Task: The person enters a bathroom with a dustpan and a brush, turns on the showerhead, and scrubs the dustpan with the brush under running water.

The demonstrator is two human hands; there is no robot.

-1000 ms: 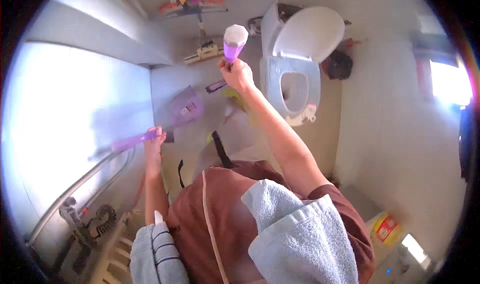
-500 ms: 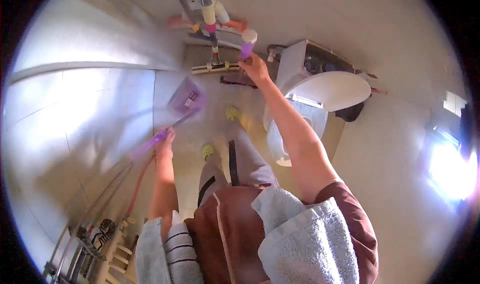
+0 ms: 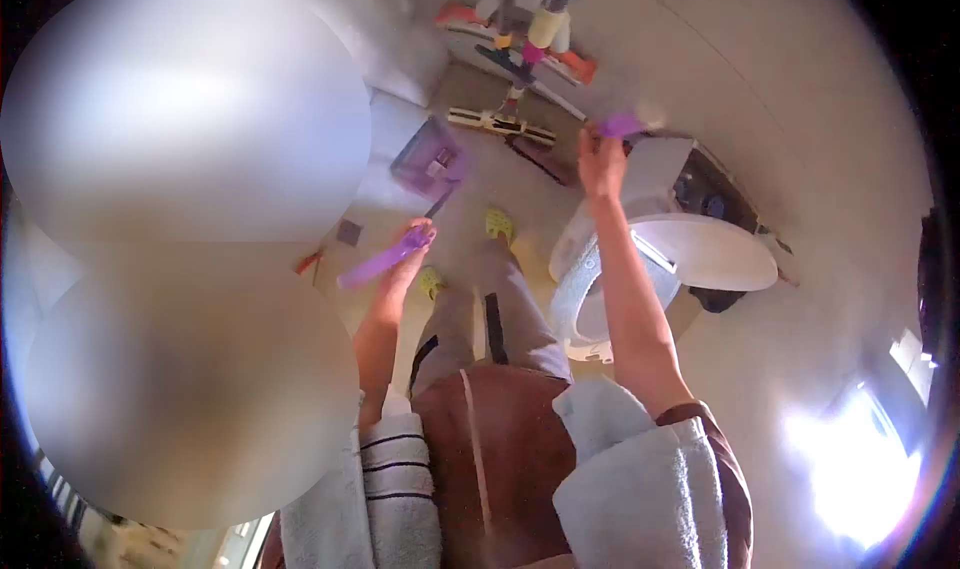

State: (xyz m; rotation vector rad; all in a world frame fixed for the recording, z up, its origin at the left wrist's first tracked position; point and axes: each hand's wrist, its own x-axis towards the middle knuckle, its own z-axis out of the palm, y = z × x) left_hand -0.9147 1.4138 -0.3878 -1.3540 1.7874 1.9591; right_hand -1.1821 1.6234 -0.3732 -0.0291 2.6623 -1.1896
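Head view: the left hand (image 3: 413,241) grips the handle (image 3: 372,266) of a purple dustpan (image 3: 427,157), whose pan lies left of the toilet (image 3: 705,252). The right hand (image 3: 603,167), seen just left of the toilet's tank (image 3: 652,169), clasps another purple handle (image 3: 622,125) (its tip blurred). Left of the toilet stands a flat-headed mop (image 3: 500,126).

The person wears a brown top (image 3: 530,429) with a pale strip (image 3: 477,449) down its front, a light grey towel (image 3: 640,489) over both shoulders, thin dark stripes (image 3: 397,466) banding one end, grey trousers (image 3: 450,334) with black panels (image 3: 494,329), and yellow-green shoes (image 3: 499,226).
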